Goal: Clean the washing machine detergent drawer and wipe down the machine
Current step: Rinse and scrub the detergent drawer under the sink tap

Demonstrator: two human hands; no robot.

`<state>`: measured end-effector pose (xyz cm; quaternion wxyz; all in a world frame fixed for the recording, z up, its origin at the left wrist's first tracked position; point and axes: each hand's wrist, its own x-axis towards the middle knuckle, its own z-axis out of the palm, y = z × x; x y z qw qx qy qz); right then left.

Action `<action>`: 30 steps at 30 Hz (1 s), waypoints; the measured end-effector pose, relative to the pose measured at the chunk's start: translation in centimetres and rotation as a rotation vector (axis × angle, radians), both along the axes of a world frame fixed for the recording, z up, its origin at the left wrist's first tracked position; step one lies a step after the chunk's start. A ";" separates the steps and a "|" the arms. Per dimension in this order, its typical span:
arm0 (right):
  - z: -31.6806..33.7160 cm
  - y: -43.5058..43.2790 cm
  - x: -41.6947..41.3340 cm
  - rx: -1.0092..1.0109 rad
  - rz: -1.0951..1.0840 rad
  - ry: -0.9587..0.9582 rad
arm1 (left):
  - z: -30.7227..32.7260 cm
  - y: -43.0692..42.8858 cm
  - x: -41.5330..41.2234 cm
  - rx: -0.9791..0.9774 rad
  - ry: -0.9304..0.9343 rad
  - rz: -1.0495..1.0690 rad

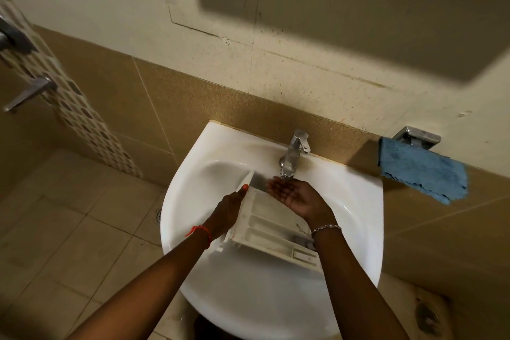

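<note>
Fingers of your left hand [228, 210] hide behind the detergent drawer [271, 225], grip closed on its 9 o'clock wall; the drawer sits in the sink [358, 201]. Your right hand [293, 196] cups, grip open, under the tap [293, 156] at 12 o'clock.

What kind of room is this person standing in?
Most likely a bathroom: a white sink with a metal tap, a tiled floor with a drain, and a blue cloth hanging beside the sink.

Readable text: we find none anywhere.
Detergent drawer [266, 219]: we see 1 small pale label [302, 254] near its end, too blurred for us to read.
</note>
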<state>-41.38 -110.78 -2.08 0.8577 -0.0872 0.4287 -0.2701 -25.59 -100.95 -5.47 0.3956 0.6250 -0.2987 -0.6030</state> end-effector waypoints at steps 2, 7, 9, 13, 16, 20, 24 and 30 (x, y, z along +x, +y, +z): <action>0.0 -0.1 0.2 -0.016 -0.058 -0.045 | 0.2 0.0 0.0 -0.005 -0.008 0.000; -0.2 0.6 1.1 0.003 -0.077 -0.001 | 0.2 0.0 0.0 0.010 -0.008 0.004; -0.3 1.6 1.3 -0.001 0.067 -0.015 | 0.2 0.0 0.0 0.013 -0.023 0.002; 0.5 2.9 1.1 -0.133 0.556 0.072 | 0.4 -0.1 -0.3 0.022 -0.079 0.017; 0.7 2.4 0.8 -0.108 0.456 0.146 | 0.5 0.0 -0.2 0.015 -0.016 0.013; 0.0 1.0 0.1 0.023 -0.026 0.025 | 0.5 -0.1 -0.2 0.022 -0.016 0.011; -0.3 0.1 0.2 0.027 -0.141 -0.019 | 0.7 -0.1 -0.2 0.039 -0.043 0.017; -0.8 0.9 0.4 0.001 -0.007 -0.006 | 0.7 -0.1 -0.1 0.033 -0.012 0.025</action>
